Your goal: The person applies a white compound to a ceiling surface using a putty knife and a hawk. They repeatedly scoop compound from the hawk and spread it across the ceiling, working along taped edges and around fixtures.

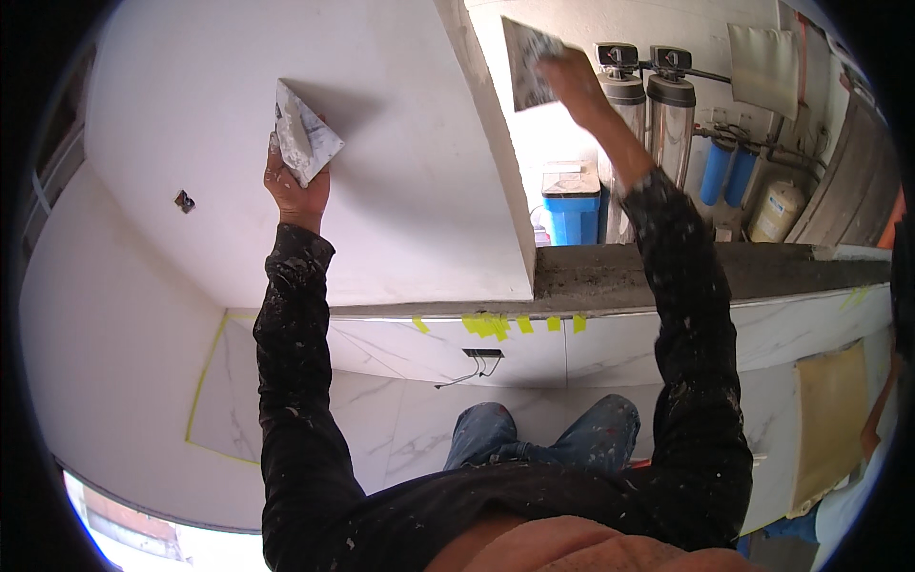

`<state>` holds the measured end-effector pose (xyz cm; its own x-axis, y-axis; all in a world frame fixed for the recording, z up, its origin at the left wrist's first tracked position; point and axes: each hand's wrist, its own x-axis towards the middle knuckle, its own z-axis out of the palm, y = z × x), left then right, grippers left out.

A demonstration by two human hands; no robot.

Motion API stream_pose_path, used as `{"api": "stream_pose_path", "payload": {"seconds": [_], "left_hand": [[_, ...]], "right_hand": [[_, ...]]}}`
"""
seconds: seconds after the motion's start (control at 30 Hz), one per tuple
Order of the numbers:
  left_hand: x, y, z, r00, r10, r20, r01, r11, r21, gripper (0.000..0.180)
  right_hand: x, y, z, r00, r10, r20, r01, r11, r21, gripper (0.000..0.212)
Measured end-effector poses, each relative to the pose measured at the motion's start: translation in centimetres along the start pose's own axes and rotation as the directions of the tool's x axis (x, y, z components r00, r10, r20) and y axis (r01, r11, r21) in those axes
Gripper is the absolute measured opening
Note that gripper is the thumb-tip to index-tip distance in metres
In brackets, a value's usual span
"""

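Note:
My left hand (pixel 300 198), raised in front of the white wall, is closed round a wide putty knife (pixel 326 149). A thick lump of white filler (pixel 295 138) lies along its blade. Up to the right, beside the wall's outer edge, my right hand (pixel 575 84) grips a second flat, broad blade (pixel 524 74) smeared with grey and white. Its handle is hidden by my fingers, and the hand is slightly blurred. The smooth white wall panel (pixel 419 162) ends at a rough vertical edge (pixel 505 181) between my two hands.
Below runs a rough cement ledge (pixel 600 276) above marbled tiles (pixel 629 348) with yellow tape strips (pixel 486 326) and a wire outlet (pixel 483 354). Beyond the opening stand metal filter tanks (pixel 672 124), blue filter housings (pixel 717 172) and a blue bin (pixel 572 214). A wall box (pixel 185 201) is at left.

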<state>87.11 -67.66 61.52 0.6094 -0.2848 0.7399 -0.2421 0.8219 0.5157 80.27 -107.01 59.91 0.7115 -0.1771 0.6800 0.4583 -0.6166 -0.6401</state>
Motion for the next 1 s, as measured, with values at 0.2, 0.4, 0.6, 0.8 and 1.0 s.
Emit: {"api": "stream_pose_path", "payload": {"seconds": [0.2, 0.4, 0.6, 0.8, 1.0], "left_hand": [[-0.1, 0.3, -0.8, 0.992, 0.021, 0.122, -0.021, 1.0, -0.006, 0.044], [-0.6, 0.5, -0.3, 1.0, 0.024, 0.017, -0.025, 0.998, 0.05, 0.046], [-0.5, -0.2, 1.5, 0.988, 0.062, -0.14, -0.037, 0.984, 0.176, 0.048], [-0.1, 0.2, 0.9, 0.996, 0.03, -0.09, -0.018, 0.991, 0.13, 0.047], [-0.3, 0.4, 0.3, 0.997, 0.062, -0.046, -0.053, 0.982, 0.181, 0.054]], "right_hand": [[2.3, -7.6, 2.6, 0.987, -0.141, -0.076, 0.149, 0.983, 0.109, 0.029], [-9.1, -2.8, 2.8, 0.882, -0.436, -0.177, 0.444, 0.896, 0.011, 0.042], [2.2, -2.1, -0.4, 0.707, -0.621, -0.337, 0.581, 0.783, -0.224, 0.033], [7.3, -4.2, 1.8, 0.759, -0.516, -0.397, 0.6, 0.791, 0.118, 0.032], [3.2, -1.6, 5.0, 0.755, -0.598, -0.269, 0.54, 0.8, -0.26, 0.037]]}}
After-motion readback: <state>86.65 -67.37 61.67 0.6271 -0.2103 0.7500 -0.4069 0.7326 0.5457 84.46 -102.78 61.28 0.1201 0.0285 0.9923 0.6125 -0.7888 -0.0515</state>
